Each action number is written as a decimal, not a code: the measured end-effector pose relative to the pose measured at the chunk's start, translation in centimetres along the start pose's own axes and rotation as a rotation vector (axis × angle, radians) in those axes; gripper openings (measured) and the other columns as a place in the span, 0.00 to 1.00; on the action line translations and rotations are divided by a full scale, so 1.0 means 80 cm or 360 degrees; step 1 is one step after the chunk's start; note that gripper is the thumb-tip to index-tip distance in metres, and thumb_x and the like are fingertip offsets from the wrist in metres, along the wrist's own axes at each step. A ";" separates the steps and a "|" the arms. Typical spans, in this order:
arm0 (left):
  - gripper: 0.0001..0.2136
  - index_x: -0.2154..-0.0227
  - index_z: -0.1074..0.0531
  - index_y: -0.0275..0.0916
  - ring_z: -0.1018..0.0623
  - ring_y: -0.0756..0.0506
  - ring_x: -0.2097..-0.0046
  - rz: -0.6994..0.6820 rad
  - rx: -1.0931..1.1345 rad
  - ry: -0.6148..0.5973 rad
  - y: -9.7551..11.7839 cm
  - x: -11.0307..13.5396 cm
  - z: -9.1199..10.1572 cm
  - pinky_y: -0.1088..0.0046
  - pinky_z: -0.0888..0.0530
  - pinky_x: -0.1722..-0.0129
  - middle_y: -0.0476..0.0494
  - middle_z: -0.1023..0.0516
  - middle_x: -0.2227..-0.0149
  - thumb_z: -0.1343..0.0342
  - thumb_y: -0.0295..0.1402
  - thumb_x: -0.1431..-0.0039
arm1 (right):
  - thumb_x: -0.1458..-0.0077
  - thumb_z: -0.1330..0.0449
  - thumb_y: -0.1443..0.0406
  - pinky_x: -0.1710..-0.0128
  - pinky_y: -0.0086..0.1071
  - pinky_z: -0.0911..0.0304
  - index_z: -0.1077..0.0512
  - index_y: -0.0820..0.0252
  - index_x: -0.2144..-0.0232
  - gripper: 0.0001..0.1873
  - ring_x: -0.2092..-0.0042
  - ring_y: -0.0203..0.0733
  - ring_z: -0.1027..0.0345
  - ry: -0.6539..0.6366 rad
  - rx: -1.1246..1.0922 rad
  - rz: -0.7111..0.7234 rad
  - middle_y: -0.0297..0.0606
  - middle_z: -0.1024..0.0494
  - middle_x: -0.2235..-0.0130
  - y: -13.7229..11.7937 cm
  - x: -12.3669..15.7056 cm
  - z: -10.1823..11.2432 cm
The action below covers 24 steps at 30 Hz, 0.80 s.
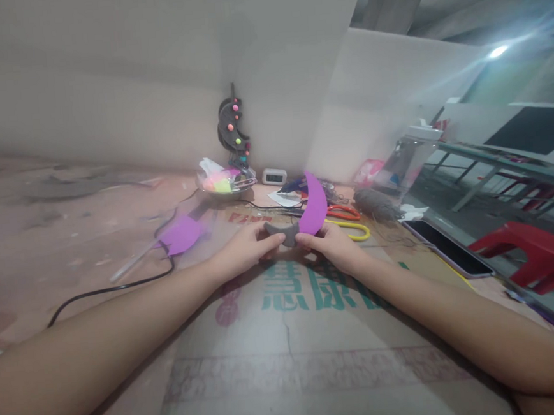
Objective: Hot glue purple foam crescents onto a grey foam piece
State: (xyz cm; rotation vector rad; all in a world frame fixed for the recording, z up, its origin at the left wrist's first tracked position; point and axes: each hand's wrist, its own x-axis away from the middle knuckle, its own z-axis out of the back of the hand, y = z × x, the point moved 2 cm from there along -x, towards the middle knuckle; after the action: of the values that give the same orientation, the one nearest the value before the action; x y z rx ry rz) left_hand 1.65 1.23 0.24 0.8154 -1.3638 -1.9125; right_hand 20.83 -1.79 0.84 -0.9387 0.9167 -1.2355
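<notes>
Between my hands, above the printed cardboard, are two curved pieces joined or overlapping near their ends. One is a small dark grey crescent, pinched by the fingers of my left hand. The other, a flat purple crescent, rises upright from the fingers of my right hand. My right thumb also presses at the grey end. Whether the two are fastened together is hidden by the fingers. Just behind my right hand lie scissors with yellow handles and scissors with orange handles.
A bowl of colourful bits, a small digital clock and a dark crescent-shaped ornament with beads stand near the wall. A purple sheet and a black cable lie left. Right are grey yarn, a plastic bottle and a phone.
</notes>
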 end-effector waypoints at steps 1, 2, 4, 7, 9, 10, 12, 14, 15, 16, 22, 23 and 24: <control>0.14 0.74 0.35 0.37 0.34 0.53 0.77 0.0008 0.0020 0.0003 0.000 0.000 0.000 0.79 0.39 0.79 0.52 0.33 0.79 0.47 0.43 0.43 | 0.54 0.36 0.51 0.79 0.25 0.44 0.25 0.64 0.68 0.21 0.75 0.34 0.35 0.0003 -0.0011 0.0005 0.35 0.24 0.73 0.000 0.000 0.000; 0.14 0.73 0.35 0.37 0.34 0.53 0.77 0.0014 0.0040 0.0002 0.001 0.000 0.000 0.79 0.39 0.79 0.52 0.33 0.79 0.47 0.43 0.43 | 0.54 0.36 0.51 0.79 0.25 0.44 0.25 0.64 0.68 0.20 0.75 0.34 0.35 0.0002 -0.0026 0.0015 0.35 0.24 0.74 0.000 0.000 -0.001; 0.14 0.73 0.35 0.37 0.34 0.53 0.77 0.0011 0.0071 -0.0003 0.001 0.000 0.000 0.79 0.39 0.79 0.52 0.33 0.78 0.47 0.43 0.43 | 0.54 0.36 0.52 0.78 0.25 0.43 0.25 0.64 0.68 0.20 0.74 0.34 0.35 -0.0015 -0.0040 0.0033 0.35 0.24 0.73 -0.002 0.000 -0.001; 0.14 0.73 0.35 0.36 0.33 0.53 0.76 -0.0011 0.0056 -0.0015 -0.001 -0.001 0.000 0.79 0.39 0.78 0.52 0.33 0.79 0.47 0.43 0.43 | 0.55 0.35 0.54 0.77 0.26 0.43 0.25 0.64 0.68 0.19 0.74 0.34 0.35 -0.0040 -0.0007 0.0034 0.35 0.24 0.72 -0.005 0.001 -0.001; 0.14 0.74 0.35 0.36 0.33 0.52 0.76 -0.0017 0.0023 -0.0016 -0.002 -0.001 0.000 0.78 0.38 0.78 0.51 0.33 0.79 0.47 0.43 0.43 | 0.55 0.35 0.54 0.76 0.26 0.42 0.26 0.64 0.68 0.19 0.74 0.34 0.35 -0.0046 0.0013 0.0035 0.35 0.24 0.72 -0.007 0.002 -0.001; 0.14 0.74 0.35 0.36 0.33 0.52 0.76 -0.0016 0.0009 -0.0017 -0.003 -0.001 0.000 0.78 0.38 0.78 0.51 0.33 0.79 0.48 0.43 0.43 | 0.56 0.34 0.54 0.75 0.26 0.42 0.26 0.64 0.68 0.19 0.73 0.34 0.35 -0.0048 0.0017 0.0038 0.35 0.24 0.72 -0.007 0.002 -0.001; 0.14 0.74 0.35 0.36 0.33 0.52 0.76 -0.0014 0.0015 -0.0013 -0.003 -0.001 0.000 0.78 0.38 0.78 0.51 0.33 0.79 0.47 0.44 0.43 | 0.55 0.35 0.54 0.74 0.27 0.41 0.26 0.64 0.69 0.19 0.73 0.34 0.36 -0.0044 0.0016 0.0052 0.35 0.25 0.72 -0.007 0.002 -0.001; 0.14 0.73 0.35 0.37 0.33 0.53 0.77 -0.0010 0.0049 -0.0010 -0.001 -0.001 0.000 0.78 0.38 0.78 0.52 0.34 0.79 0.47 0.44 0.43 | 0.54 0.36 0.52 0.75 0.27 0.42 0.26 0.64 0.70 0.20 0.75 0.34 0.37 -0.0022 0.0001 0.0068 0.34 0.26 0.74 -0.006 0.001 -0.001; 0.14 0.73 0.35 0.37 0.33 0.53 0.77 -0.0006 0.0067 -0.0007 0.000 0.000 0.000 0.78 0.39 0.78 0.52 0.34 0.79 0.47 0.44 0.43 | 0.54 0.36 0.51 0.76 0.27 0.43 0.26 0.64 0.71 0.20 0.75 0.33 0.38 0.0000 -0.0013 0.0073 0.34 0.27 0.75 -0.005 0.001 0.000; 0.14 0.72 0.35 0.37 0.34 0.53 0.77 -0.0001 0.0081 -0.0005 0.001 0.001 0.000 0.78 0.39 0.78 0.53 0.34 0.79 0.47 0.44 0.43 | 0.54 0.37 0.50 0.76 0.27 0.44 0.26 0.64 0.71 0.20 0.76 0.33 0.39 0.0022 -0.0029 0.0074 0.34 0.27 0.76 -0.004 0.000 0.000; 0.14 0.74 0.36 0.37 0.34 0.53 0.77 0.0028 0.0042 0.0004 0.005 0.003 0.000 0.79 0.39 0.78 0.53 0.34 0.79 0.47 0.43 0.42 | 0.57 0.34 0.53 0.76 0.27 0.43 0.27 0.64 0.72 0.19 0.75 0.33 0.39 0.0017 -0.0091 0.0005 0.33 0.27 0.75 -0.003 0.001 -0.001; 0.14 0.74 0.36 0.37 0.34 0.53 0.77 0.0025 0.0029 0.0004 0.006 0.003 0.000 0.79 0.39 0.78 0.53 0.34 0.79 0.47 0.43 0.42 | 0.57 0.34 0.53 0.75 0.27 0.43 0.27 0.64 0.72 0.19 0.75 0.33 0.38 0.0016 -0.0095 0.0006 0.33 0.27 0.74 -0.003 0.001 -0.002; 0.14 0.74 0.36 0.37 0.34 0.53 0.77 0.0025 0.0021 0.0006 0.006 0.003 0.000 0.78 0.39 0.78 0.53 0.34 0.79 0.47 0.42 0.42 | 0.57 0.33 0.53 0.75 0.27 0.43 0.27 0.64 0.72 0.19 0.75 0.33 0.38 0.0016 -0.0102 0.0012 0.34 0.26 0.74 -0.003 0.001 -0.002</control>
State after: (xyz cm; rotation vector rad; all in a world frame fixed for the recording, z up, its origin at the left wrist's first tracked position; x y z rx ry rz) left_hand 1.61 0.92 0.65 0.8118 -1.3782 -1.8907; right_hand 20.63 -1.88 1.03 -0.9799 0.9717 -1.2115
